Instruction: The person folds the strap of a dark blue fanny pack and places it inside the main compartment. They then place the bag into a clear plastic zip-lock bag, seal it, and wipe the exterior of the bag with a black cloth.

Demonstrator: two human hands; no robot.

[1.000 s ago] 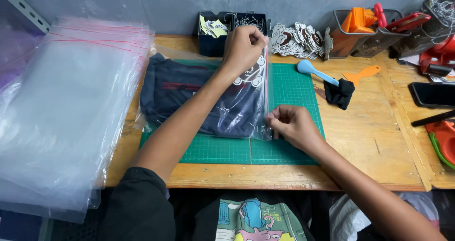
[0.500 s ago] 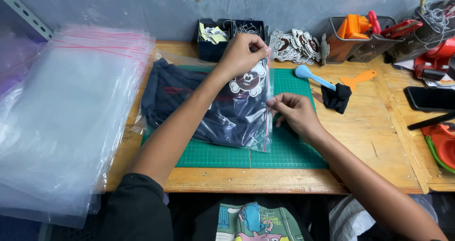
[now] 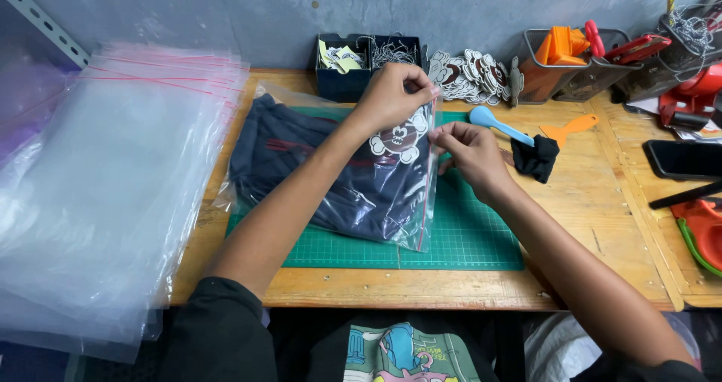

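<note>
A clear zip bag (image 3: 406, 216) holding a folded dark garment (image 3: 301, 156) lies on a green cutting mat (image 3: 474, 239). A cartoon-shaped tag (image 3: 398, 140) shows inside the bag near its top. My left hand (image 3: 391, 96) pinches the far corner of the bag's red-lined opening. Close beside it, my right hand (image 3: 470, 153) pinches the same edge a little nearer to me.
A tall stack of clear bags (image 3: 105, 186) fills the left. At the back stand a dark box (image 3: 361, 70), a pile of tags (image 3: 470, 74) and tool baskets (image 3: 579, 70). A blue spoon (image 3: 496, 125), black cloth (image 3: 535, 158), orange scraper (image 3: 568, 130) and phone (image 3: 681, 159) lie right.
My right hand has slid along the bag's open edge from the near end up toward my left hand. The left hand has stayed at the far corner.
</note>
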